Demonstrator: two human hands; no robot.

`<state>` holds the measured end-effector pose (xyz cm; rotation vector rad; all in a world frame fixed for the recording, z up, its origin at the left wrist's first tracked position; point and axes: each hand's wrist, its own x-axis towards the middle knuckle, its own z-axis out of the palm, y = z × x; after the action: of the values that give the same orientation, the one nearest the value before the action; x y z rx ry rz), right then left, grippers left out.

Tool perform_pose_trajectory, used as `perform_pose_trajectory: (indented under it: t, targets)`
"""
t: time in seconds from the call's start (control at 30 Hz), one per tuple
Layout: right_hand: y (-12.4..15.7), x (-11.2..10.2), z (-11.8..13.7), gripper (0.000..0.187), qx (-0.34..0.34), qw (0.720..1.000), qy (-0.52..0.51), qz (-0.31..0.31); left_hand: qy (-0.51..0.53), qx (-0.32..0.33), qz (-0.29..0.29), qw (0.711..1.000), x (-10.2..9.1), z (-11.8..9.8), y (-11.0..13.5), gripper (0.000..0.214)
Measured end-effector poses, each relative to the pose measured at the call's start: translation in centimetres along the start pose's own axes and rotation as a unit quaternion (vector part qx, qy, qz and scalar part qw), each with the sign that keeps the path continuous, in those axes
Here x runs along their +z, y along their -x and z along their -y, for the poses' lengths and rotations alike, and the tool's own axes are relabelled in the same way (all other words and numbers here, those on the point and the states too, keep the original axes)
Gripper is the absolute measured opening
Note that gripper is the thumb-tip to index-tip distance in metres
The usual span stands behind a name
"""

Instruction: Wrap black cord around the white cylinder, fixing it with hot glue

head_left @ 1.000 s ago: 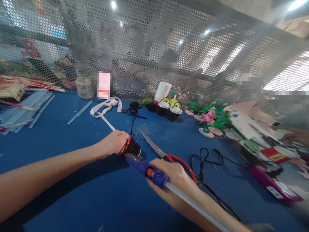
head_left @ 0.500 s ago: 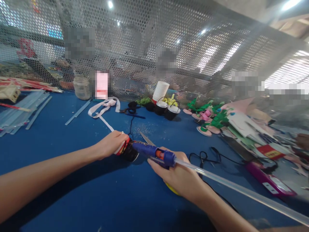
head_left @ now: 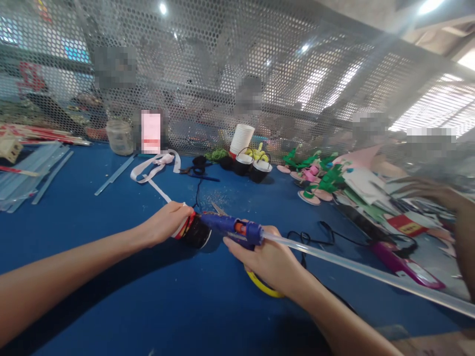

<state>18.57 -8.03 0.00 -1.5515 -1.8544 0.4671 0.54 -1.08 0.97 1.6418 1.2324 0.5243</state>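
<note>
My left hand (head_left: 168, 223) is closed round a cup (head_left: 196, 233) with a black-wrapped body and a red upper part, tipped on its side. A white ribbon (head_left: 160, 191) runs from beside this hand to a loose coil on the table. My right hand (head_left: 272, 259) grips a blue hot glue gun (head_left: 232, 226), its nozzle at the cup's red and black side. A long clear glue stick (head_left: 334, 256) sticks out of the gun's back. Beneath the right hand are scissors with a yellow handle (head_left: 265, 287); whether they lie on the table or touch the hand, I cannot tell.
Small black buckets (head_left: 261, 171), stacked white cups (head_left: 242, 139) and dark yarn (head_left: 199, 163) stand at the back. Green paper plants (head_left: 330, 179) and a purple power strip (head_left: 406, 264) are right. Another person's hand (head_left: 423, 190) reaches over papers. Glue sticks (head_left: 37, 170) lie left.
Another person's hand and arm have come in at the right, over the papers. The view has shifted slightly, and more of the yellow scissor handle shows. Both my hands keep their grips.
</note>
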Motion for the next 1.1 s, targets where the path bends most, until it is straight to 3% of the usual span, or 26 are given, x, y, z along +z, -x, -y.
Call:
perform_pose_trajectory:
  t: [0.73, 1.1]
  targets:
    - [0.0, -0.2, 0.2, 0.024, 0.007, 0.999, -0.035, 0.027, -0.011, 0.01, 0.005, 1.0, -0.1, -0.3, 0.2, 0.024]
    - [0.4, -0.3, 0.7, 0.024, 0.016, 0.999, -0.032, 0.035, 0.003, 0.01, -0.01, 1.0, -0.1, 0.7, -0.2, 0.028]
